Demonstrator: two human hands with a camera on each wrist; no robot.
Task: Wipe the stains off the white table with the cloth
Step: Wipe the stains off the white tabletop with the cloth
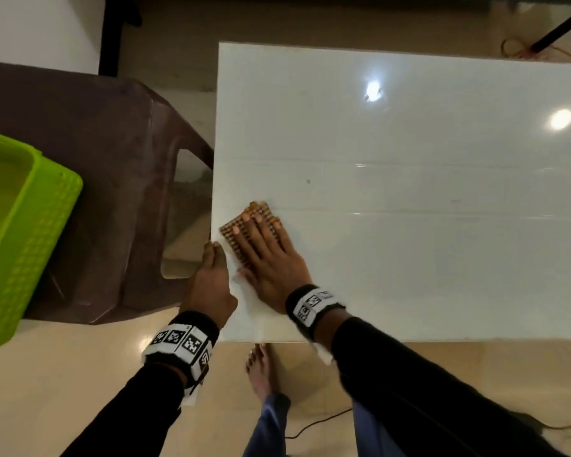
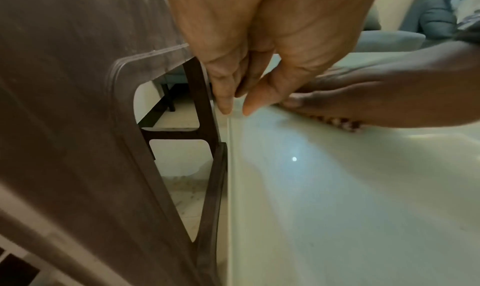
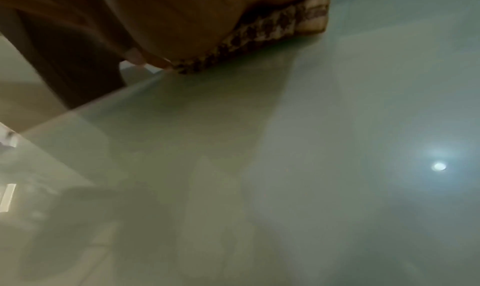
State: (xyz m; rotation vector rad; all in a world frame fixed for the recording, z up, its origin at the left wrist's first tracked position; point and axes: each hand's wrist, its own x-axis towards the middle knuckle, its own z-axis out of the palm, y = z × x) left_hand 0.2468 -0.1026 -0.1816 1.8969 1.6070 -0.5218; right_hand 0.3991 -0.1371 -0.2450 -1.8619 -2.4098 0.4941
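Your sleeves (image 1: 409, 374) are black and long, reaching both wrists. Each wrist carries a black band (image 1: 185, 344) with white panels printed in black square code markers. Your right wrist band (image 1: 310, 306) shows the same markers. Blue trousers (image 1: 267, 427) below. Your foot (image 1: 259, 371) is bare.

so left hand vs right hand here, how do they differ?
The right hand lies flat on the cloth, fingers spread, pressing it onto the white table. The left hand holds no cloth; its fingertips rest at the table's left edge, fingers together. The right hand sits further in on the table. Both wear marker wristbands.
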